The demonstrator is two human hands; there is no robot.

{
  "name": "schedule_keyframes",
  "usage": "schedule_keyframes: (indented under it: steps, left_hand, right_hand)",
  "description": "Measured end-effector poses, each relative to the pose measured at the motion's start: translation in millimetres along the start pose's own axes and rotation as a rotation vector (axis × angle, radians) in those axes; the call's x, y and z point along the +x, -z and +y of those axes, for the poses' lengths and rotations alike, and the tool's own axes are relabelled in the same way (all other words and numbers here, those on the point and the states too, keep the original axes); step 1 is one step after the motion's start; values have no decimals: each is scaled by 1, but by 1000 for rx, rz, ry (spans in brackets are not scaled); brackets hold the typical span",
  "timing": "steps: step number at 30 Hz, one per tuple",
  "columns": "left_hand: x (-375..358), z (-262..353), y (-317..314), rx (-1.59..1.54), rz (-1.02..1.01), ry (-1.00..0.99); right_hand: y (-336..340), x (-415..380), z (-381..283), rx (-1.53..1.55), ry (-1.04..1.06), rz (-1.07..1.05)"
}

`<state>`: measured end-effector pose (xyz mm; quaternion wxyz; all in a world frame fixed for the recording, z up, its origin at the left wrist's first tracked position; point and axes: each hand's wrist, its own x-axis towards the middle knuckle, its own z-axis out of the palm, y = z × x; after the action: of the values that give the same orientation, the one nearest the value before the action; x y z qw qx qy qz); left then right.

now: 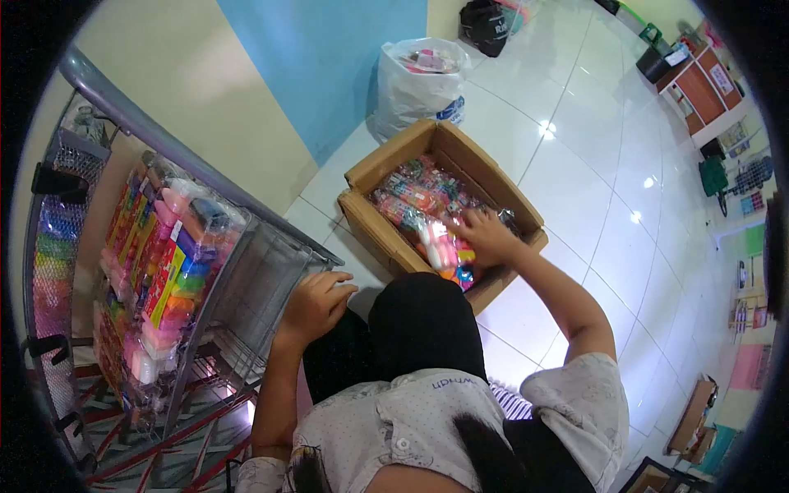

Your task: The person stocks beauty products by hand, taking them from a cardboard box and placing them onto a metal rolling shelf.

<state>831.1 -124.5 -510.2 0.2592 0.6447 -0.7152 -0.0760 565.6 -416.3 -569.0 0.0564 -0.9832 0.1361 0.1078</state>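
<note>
An open cardboard box (374, 230) on the tiled floor holds many small plastic-wrapped colourful items (419, 185). My right hand (487, 237) reaches into the box's near right part, fingers bent over a wrapped pack (441, 245) with pink and white pieces. Whether the fingers grip that pack or only touch it is hard to tell. My left hand (316, 306) rests near my knee, beside the rack's edge, fingers slightly apart and holding nothing.
A grey metal rack (271, 267) at the left holds packs of colourful goods (177, 279). Behind the box stands a filled white plastic bag (419, 90), with a black bag (485, 29) farther back. Shelves (703, 86) are at the far right.
</note>
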Motion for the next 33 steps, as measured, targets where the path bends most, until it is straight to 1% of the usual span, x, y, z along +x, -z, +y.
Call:
schedule_keyframes:
  steps: [1, 2, 3, 4, 5, 6, 7, 8, 9, 10, 11, 14, 15, 16, 18, 20, 21, 22, 23, 24, 27, 30, 33]
  left_hand:
    - [2, 8, 9, 31, 20, -21]
    - [4, 14, 19, 65, 45, -43]
    - [2, 20, 29, 81, 92, -35]
    - [-3, 26, 40, 97, 140, -26]
    - [-9, 29, 50, 114, 190, -17]
    - [-17, 30, 59, 141, 225, -6]
    - [-27, 30, 67, 169, 264, 4]
    - [-36, 30, 74, 198, 302, 13]
    - [-44, 31, 80, 237, 337, 18]
    - [-51, 32, 86, 277, 374, 22]
    - [-58, 33, 89, 317, 413, 28]
    - [-76, 35, 99, 404, 515, -40]
    - [-82, 38, 104, 441, 544, -61]
    - [-88, 43, 109, 479, 573, -80]
    - [-101, 52, 122, 568, 653, -111]
    - [-114, 59, 136, 663, 749, -141]
    - [-120, 60, 145, 731, 773, -133]
    - [-127, 60, 155, 793, 793, -124]
    - [-133, 60, 163, 855, 815, -114]
    - [-137, 59, 168, 865, 844, -61]
    - [-149, 60, 181, 886, 894, 88]
    - [-164, 56, 197, 1055, 788, 272]
    - [-179, 36, 194, 1029, 810, 413]
  right_hand:
    - [-2, 4, 7, 103, -85, 79]
    - [5, 5, 14, 153, -113, 233]
    - [26, 11, 20, 327, -222, 226]
    - [23, 16, 39, 502, -90, 562]
    - [72, 6, 25, 968, -64, 560]
    - [82, -1, 25, 1142, -235, 720]
    - [99, -8, 30, 1124, -295, 840]
    - [101, -12, 59, 1077, -258, 943]
    - [127, -23, 55, 1128, -281, 968]
    - [150, -34, 44, 1153, -264, 1071]
    - [168, -42, 40, 1129, -230, 1116]
    - [210, -58, 24, 1063, -178, 1251]
    - [218, -61, 24, 1102, -185, 1275]
    - [231, -63, 21, 1127, -140, 1344]
    - [260, -70, 11, 1180, -117, 1371]
    - [289, -75, -4, 1222, -47, 1388]
    - [302, -77, -7, 1187, 32, 1446]
    - [316, -83, -8, 1183, 48, 1385]
    - [327, -87, -1, 1167, 13, 1380]
    - [338, -93, 3, 1149, -12, 1378]
    - [363, -81, -68, 927, 169, 1369]
    - [375, -80, -97, 946, 187, 1381]
    - [381, -78, -121, 905, 269, 1310]
